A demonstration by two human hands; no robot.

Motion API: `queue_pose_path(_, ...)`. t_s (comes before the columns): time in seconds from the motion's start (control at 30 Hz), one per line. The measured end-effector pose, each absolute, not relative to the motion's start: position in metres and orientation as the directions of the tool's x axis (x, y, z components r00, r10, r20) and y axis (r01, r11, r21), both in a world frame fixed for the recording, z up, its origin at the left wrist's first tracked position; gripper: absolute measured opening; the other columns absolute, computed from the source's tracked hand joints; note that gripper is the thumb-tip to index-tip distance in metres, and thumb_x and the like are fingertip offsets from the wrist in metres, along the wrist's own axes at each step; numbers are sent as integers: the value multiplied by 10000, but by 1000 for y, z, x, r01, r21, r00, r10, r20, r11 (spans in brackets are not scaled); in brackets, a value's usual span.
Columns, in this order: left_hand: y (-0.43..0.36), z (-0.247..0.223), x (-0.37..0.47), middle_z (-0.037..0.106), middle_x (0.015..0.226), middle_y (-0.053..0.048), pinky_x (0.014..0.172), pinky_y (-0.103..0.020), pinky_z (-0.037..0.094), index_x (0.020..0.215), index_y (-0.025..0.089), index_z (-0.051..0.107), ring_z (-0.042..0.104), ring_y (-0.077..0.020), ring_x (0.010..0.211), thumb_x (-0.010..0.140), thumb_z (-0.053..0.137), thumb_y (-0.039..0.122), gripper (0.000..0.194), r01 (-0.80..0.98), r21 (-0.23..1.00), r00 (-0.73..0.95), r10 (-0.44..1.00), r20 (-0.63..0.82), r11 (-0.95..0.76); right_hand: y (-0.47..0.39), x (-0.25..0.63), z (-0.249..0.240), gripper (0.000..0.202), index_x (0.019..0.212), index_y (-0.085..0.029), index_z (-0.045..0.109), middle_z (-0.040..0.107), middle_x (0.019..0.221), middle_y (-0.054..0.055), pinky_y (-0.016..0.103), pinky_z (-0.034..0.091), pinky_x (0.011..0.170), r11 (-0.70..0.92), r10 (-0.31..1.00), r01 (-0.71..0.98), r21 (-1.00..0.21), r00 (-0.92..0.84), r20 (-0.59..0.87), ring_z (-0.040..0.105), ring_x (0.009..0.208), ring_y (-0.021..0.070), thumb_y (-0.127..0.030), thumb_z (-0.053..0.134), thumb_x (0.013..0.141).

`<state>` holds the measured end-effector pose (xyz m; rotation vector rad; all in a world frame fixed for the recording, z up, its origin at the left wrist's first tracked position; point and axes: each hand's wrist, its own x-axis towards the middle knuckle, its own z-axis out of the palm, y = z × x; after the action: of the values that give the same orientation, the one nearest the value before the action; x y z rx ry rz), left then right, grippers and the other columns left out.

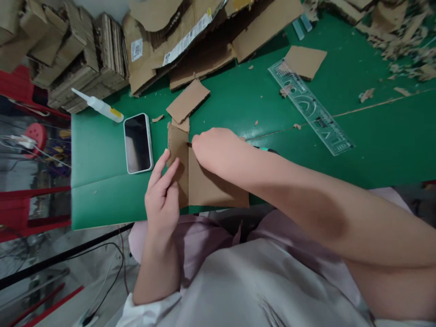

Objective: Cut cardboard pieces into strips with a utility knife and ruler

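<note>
Head camera shows me the left hand with two fingers spread in a V at the folded cardboard sheet, near the green table's front edge. My right hand curls over its crease, beside a dark tip; its finger grip I cannot tell.

Not legible: on the white sticker and long printed label of the cardboard box, along the table's far edge; likewise too small to read on the transparent ruler, between far and near edges
</note>
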<state>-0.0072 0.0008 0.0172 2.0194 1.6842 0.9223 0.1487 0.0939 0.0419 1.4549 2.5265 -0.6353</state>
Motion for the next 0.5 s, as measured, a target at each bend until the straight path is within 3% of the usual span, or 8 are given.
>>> queue_pose_path(0.3,0,17,-5,474,1396,29,1090,-358,372,1216,309,581,424,-180,1303,841,426,74,468,731,646,67,966,249,-218,92,165,29,347,1041,-100,584,683,924,165,291,388,595,478,805,804,-353,-562,-190,646,836,233,-50,343,797)
queue_pose_path(0.5,0,17,-6,470,1400,32,1101,-377,354,1214,311,581,412,-191,1311,833,430,67,477,729,646,74,964,254,-226,90,163,27,316,1014,-93,580,678,900,170,285,363,584,483,802,802,-353,-566,-189,645,814,231,-50,348,804)
